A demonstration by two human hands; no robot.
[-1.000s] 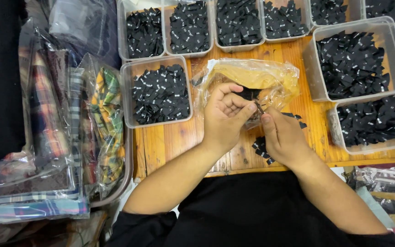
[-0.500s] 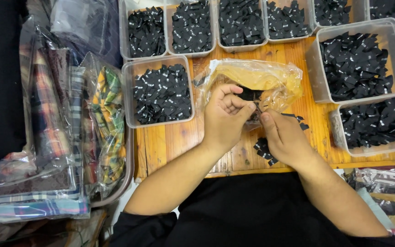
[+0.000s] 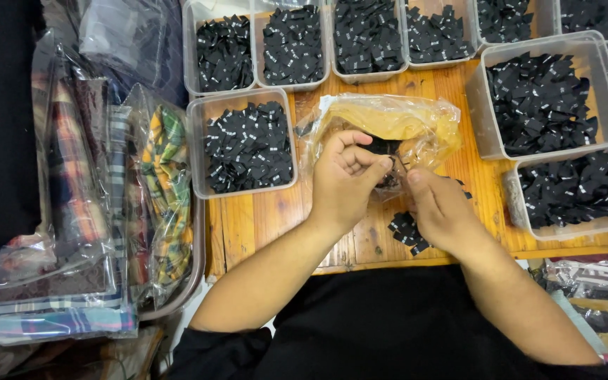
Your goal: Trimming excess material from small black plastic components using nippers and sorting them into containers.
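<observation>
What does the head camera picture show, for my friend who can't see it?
Two hands, the left hand and right hand, meet over a crinkly clear plastic bag on a wooden table, pinching small black labels. Clear tubs full of black labels ring the table, and bagged plaid fabrics lie stacked on the left.

A wooden table (image 3: 269, 225) with pale orange planks fills the middle of the view. Clear plastic tubs (image 3: 198, 151) stand on it in a row at the far edge and along the right side. To the left lies a stack of folded checked cloth in clear bags (image 3: 72, 232), close beside the table. More bags (image 3: 585, 278) lie at the lower right. The light is even and bright.
</observation>
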